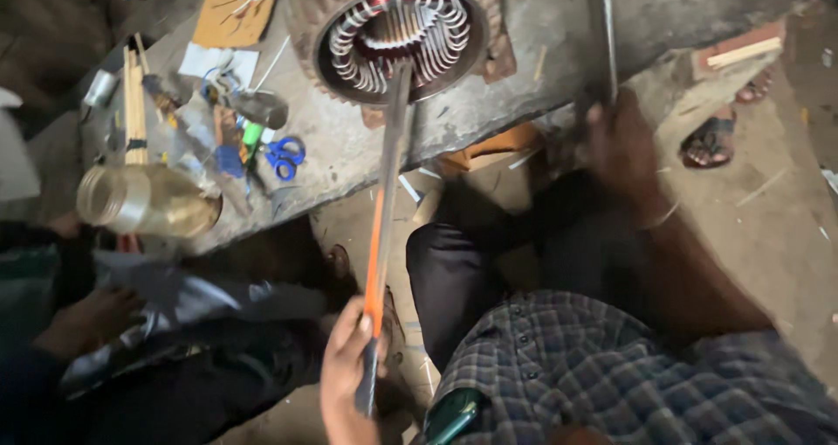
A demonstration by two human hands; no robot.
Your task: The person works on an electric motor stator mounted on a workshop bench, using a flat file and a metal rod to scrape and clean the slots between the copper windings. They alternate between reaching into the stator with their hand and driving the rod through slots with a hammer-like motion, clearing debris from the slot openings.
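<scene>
Fingers (pixel 349 340) of your left hand (pixel 345 379) wrapped around one orange-handled bar (pixel 384 209), right hand (pixel 621 144) gripping one grey rod (pixel 604 34), one motor stator (pixel 397 34) on the tabletop (pixel 559 52), one clear jar (pixel 144 200), one pair of blue scissors (pixel 284 157).

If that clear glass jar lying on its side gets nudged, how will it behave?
The jar lies on its side at the bench edge, so it would probably roll and might drop off. It looks like glass, so likely breakable, and probably slippery.

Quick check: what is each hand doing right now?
Left hand: closed around the orange-handled long tool, whose tip reaches the motor stator.
Right hand: closed on a metal rod.
</scene>
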